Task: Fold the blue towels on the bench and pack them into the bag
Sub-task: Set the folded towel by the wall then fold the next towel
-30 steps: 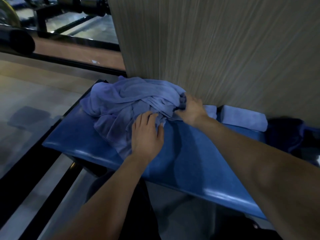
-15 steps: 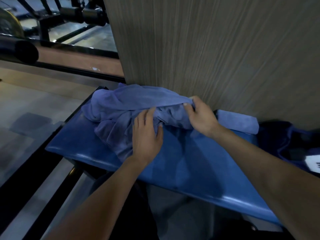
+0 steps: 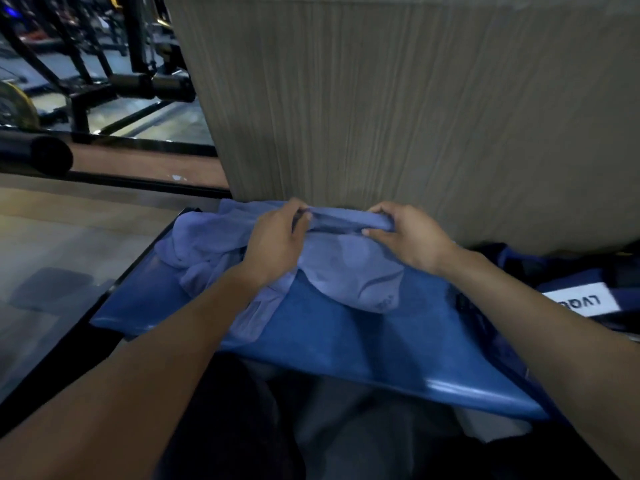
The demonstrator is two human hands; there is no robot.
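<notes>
Towel [image 3: 349, 268] edge runs left-right between both grips: left hand [image 3: 277, 242] and right hand [image 3: 407, 237] pinch it, cloth hanging toward the surface [image 3: 363, 341]; bag [image 3: 571, 271] lies rightward.

Grey wood-grain wall panel [image 3: 398, 109], upright behind. Black gym machine frame [image 3: 104, 77], upper left. Yellow-rimmed weight plate [image 3: 17, 109], far left edge. Black padded roller [image 3: 38, 155] near it. Tan floor [image 3: 69, 230].

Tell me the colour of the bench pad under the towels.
Glossy deep blue, darker than the pale blue towel lying on the bench pad; head view.
</notes>
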